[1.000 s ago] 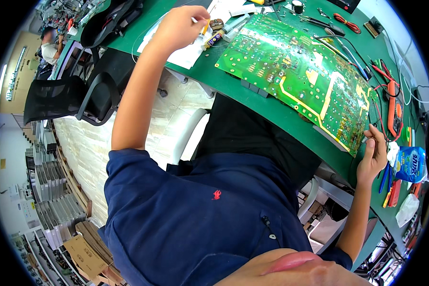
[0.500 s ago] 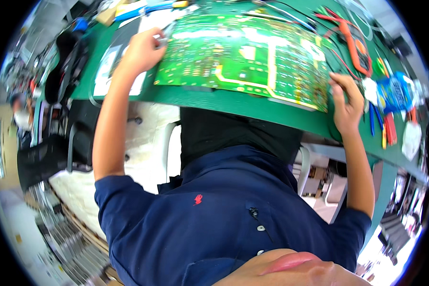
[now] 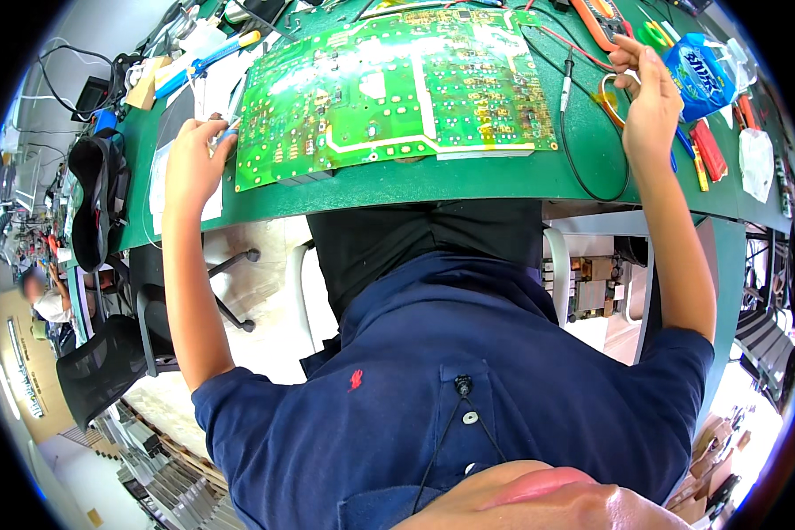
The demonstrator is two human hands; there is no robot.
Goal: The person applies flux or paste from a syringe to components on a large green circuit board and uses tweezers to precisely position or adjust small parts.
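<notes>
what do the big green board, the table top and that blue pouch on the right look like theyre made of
Circuit board: looks like rigid laminate with a glossy green coating, since light glares off it and pale metallic traces run across it.
Table top: seems a matte green mat, rubber or vinyl perhaps; flat colour, no glare.
Blue pouch: probably thin plastic film, crinkled and shiny.

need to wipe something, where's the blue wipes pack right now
In the head view the blue wipes pack lies at the far right of the green table, just beyond the right hand and beside the red tools.
</notes>
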